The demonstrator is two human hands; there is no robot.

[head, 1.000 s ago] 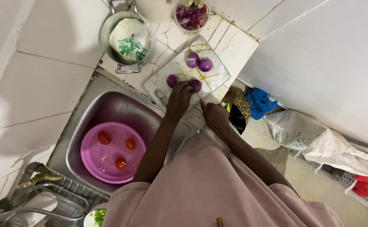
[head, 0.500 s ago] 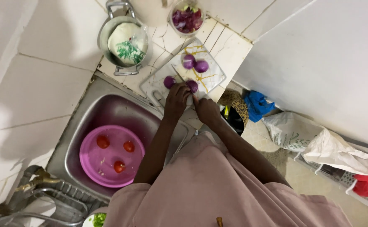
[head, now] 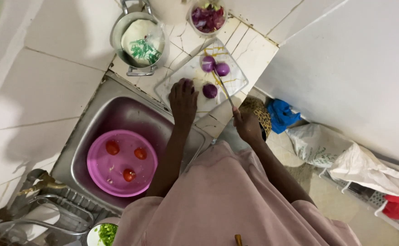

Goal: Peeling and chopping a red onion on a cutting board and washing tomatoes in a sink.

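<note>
- Hands at work on a white cutting board (head: pixel 188 73) w/ yellow stains, set on a tiled counter just right of a steel sink (head: pixel 94 118).
- Left hand (head: pixel 183 100) lies palm-down on the board's near edge, fingers together & curled over a purple onion (head: pixel 188 83), mostly hidden beneath.
- Right hand (head: pixel 246 125) grips a knife (head: pixel 223 86) by the handle, fingers wrapped tight; blade runs far-left across the board, between peeled onions.
- Three more peeled onions: two (head: pixel 208 64) (head: pixel 222 69) at the far side, one (head: pixel 210 90) just right of the left hand.
- Pink basin (head: pixel 94 159) in the sink holds three tomatoes (head: pixel 112 147).
- Far: pot (head: pixel 117 29) w/ a bag inside; bowl of onion scraps (head: pixel 207 18).
</note>
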